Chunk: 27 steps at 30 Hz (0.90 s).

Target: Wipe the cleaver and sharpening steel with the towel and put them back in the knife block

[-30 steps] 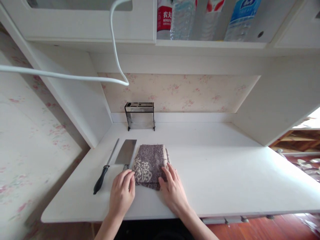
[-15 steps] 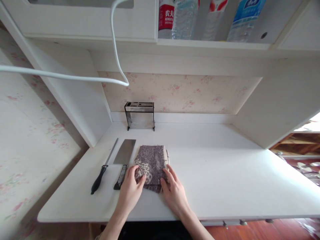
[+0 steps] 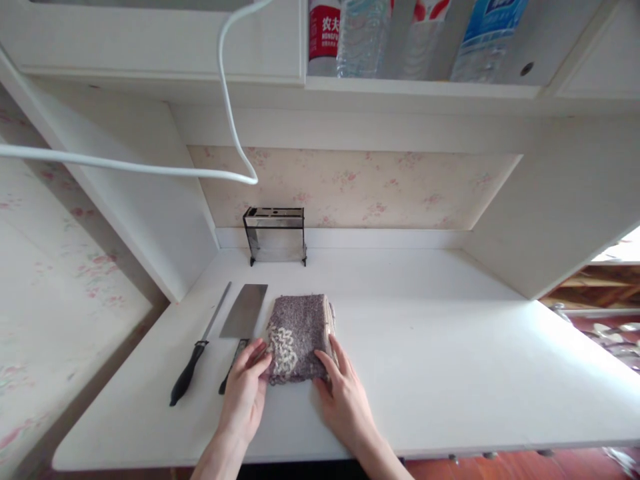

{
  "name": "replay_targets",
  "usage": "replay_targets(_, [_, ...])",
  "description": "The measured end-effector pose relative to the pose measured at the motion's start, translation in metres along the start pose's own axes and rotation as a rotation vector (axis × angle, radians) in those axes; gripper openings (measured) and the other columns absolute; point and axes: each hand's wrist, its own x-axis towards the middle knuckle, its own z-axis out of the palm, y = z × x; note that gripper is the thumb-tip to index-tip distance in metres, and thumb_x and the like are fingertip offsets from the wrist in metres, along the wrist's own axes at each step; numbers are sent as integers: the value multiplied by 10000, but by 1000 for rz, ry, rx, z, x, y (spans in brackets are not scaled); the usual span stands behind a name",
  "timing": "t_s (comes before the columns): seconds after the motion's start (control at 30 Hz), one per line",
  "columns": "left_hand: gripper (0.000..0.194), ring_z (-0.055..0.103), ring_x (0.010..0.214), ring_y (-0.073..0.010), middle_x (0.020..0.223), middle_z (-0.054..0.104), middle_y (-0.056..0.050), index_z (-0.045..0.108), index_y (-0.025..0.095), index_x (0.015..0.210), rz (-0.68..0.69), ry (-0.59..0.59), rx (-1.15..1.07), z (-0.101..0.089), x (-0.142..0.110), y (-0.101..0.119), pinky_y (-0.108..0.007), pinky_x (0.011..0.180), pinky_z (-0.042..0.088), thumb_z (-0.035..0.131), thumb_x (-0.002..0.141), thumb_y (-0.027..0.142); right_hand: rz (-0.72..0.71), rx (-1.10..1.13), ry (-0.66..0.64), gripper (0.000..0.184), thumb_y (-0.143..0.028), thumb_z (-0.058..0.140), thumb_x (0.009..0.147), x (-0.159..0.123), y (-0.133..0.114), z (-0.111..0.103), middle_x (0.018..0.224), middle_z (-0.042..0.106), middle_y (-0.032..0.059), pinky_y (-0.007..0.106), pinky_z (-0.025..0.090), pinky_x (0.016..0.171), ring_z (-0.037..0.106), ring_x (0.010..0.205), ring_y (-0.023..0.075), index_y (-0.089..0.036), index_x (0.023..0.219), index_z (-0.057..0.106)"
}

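A folded grey-purple towel (image 3: 303,327) with a cream raised pattern lies on the white tabletop in front of me. My left hand (image 3: 245,387) pinches its left edge with thumb and fingertips. Around its near right corner, my right hand (image 3: 345,397) has fingers on the top and right side, the thumb by the front edge. To the left lies a cleaver (image 3: 245,310) with a broad steel blade, its dark handle partly hidden behind my left hand. Further left is a sharpening steel (image 3: 187,373) with a black handle.
At the back stands a steel and black knife holder (image 3: 275,233). A white cable (image 3: 150,170) hangs across the upper left, close to the camera. Water bottles (image 3: 365,40) fill part of the shelf overhead. Side panels (image 3: 540,200) enclose the tabletop (image 3: 450,360).
My left hand has slid from the towel's top toward its left edge. The towel's front edge looks more even, its lower layer no longer sticking out. The view has shifted slightly.
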Motion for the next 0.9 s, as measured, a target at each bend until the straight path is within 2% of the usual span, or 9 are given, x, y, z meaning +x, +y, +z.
replay_targets(0.13, [316,662,993,-176,1141,666,-77,633,191,1031,-89,48,-106,2,-3,-1,-321,882,559,604,762,28,-10,-16,5,511,-81,384,842,4,5,4,1513,309,33,351,416,1066,358,1358,213,-223,1306,545])
replay_targets(0.27, [344,673,930,-137,1099,685,-72,645,166,1009,-213,14,-262,1,-5,1,-255,848,562,582,733,-29,-33,-18,-29,537,-67,332,854,5,6,3,1505,325,14,332,383,1094,334,1371,188,-207,1334,527])
replay_targets(0.37, [318,678,903,-138,1058,697,-69,650,165,981,-215,-15,-278,-1,-6,0,-254,833,564,591,727,-18,-23,-35,-26,528,-92,345,862,4,5,4,1521,289,17,350,374,1102,296,1390,201,-192,1355,506])
replay_targets(0.47, [303,665,955,-161,1095,683,-76,641,171,1010,-124,10,-192,-1,-7,-3,-280,860,548,642,731,53,3,-82,0,510,-171,439,856,2,2,4,1541,231,28,415,360,1109,195,1422,263,-187,1363,500])
replay_targets(0.53, [323,639,1032,-192,1131,670,-87,622,179,1078,-60,2,-64,-3,-9,-4,-325,912,519,672,759,164,1,-114,15,525,-226,502,840,0,0,4,1551,194,43,458,331,1120,153,1428,300,-182,1363,501])
replay_targets(0.63, [457,570,1160,-241,1237,620,-98,569,204,1191,-9,-81,224,-8,-12,-1,-393,994,450,672,781,380,-23,-138,21,562,-269,543,823,-1,-1,3,1553,188,66,482,293,1133,201,1415,312,-191,1377,482])
replay_targets(0.73, [572,527,1213,-271,1297,579,-109,540,198,1231,54,-182,481,-11,-15,9,-407,1025,406,662,754,489,-32,-114,11,590,-285,561,811,-1,-1,1,1543,226,71,480,312,1122,259,1396,307,-203,1387,465])
replay_targets(0.83, [578,535,1203,-286,1237,623,-116,577,178,1189,98,-253,531,-8,-19,18,-380,1025,395,685,719,498,-37,-62,0,586,-287,563,808,-1,0,-1,1527,273,69,455,371,1091,306,1374,298,-197,1379,472])
replay_targets(0.9, [567,547,1191,-283,1207,645,-111,596,181,1175,70,-226,430,-2,-20,21,-364,1014,402,714,698,464,-42,-48,0,579,-292,562,809,-1,-1,-2,1520,291,62,450,393,1075,326,1361,295,-203,1375,477])
